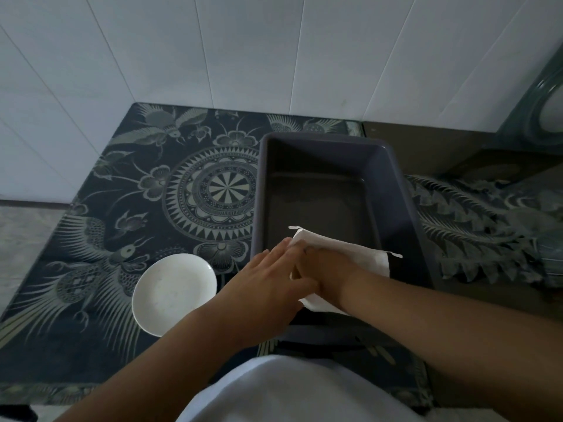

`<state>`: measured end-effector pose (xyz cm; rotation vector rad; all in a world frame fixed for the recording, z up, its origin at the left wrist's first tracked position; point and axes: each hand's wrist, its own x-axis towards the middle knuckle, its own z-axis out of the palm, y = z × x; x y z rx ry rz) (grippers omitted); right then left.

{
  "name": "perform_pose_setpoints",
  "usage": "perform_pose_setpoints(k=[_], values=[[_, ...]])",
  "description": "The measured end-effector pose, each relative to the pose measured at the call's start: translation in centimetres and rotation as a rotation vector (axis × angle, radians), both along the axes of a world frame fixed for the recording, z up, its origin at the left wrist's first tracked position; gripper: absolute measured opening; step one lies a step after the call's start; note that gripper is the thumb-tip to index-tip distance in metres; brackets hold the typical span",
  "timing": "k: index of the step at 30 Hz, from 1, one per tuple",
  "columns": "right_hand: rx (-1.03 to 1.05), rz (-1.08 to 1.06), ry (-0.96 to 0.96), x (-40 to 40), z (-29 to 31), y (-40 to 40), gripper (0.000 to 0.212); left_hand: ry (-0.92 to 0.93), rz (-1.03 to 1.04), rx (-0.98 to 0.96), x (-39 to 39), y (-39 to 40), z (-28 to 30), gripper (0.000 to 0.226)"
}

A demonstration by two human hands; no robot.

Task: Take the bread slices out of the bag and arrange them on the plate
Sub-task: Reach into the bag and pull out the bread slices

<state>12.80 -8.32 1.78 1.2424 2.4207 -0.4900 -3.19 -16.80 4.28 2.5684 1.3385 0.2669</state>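
Two bare hands are seen meeting low and right of centre in the head view, over the near end of a dark rectangular tub. A white bag is laid across the tub's near rim, partly covered by both hands. The left hand is spread almost flat, fingers extended onto the bag's left end; whether anything is pinched beneath it cannot be told. The right hand is curled against the bag, but how firmly it is gripped is hidden by the left hand.

No bread slices are visible; they are presumably enclosed in the bag, though that cannot be confirmed. A white plate is shown bare at lower left, just beside the tub on a dark patterned cloth, close to the left forearm.

The task is judged to be at its very start: the bag appears unopened, nothing has been placed on the plate, and every slice is left to be removed and arranged.
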Motion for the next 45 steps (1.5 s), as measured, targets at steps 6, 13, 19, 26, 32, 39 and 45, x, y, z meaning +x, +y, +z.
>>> perform_pose_setpoints(k=[6,13,19,26,32,39,45], values=[[0.042,-0.600,-0.420,-9.9,0.6,-5.9,0.094,-0.238,0.088,-0.046,0.2,-0.3,0.6,0.059],[0.154,0.092,-0.035,1.7,7.0,-1.5,0.031,-0.522,0.226,-0.228,0.7,0.0,1.1,0.050],[-0.012,0.121,-0.157,1.4,5.1,-0.3,0.040,-0.581,0.348,-0.249,2.2,0.6,0.8,0.036],[-0.012,0.141,-0.063,1.4,5.4,-0.7,0.037,-0.467,0.328,-0.217,2.7,0.6,0.1,0.059],[0.107,0.146,0.079,1.8,6.0,-1.3,0.037,-0.475,0.377,-0.336,2.6,1.0,-0.3,0.085],[0.227,0.142,0.094,3.0,8.9,-0.2,0.051,-0.524,0.408,-0.365,2.2,1.6,1.5,0.091],[0.262,0.119,0.094,3.9,13.3,1.1,0.047,-0.187,0.495,0.029,1.3,1.5,3.8,0.105]])
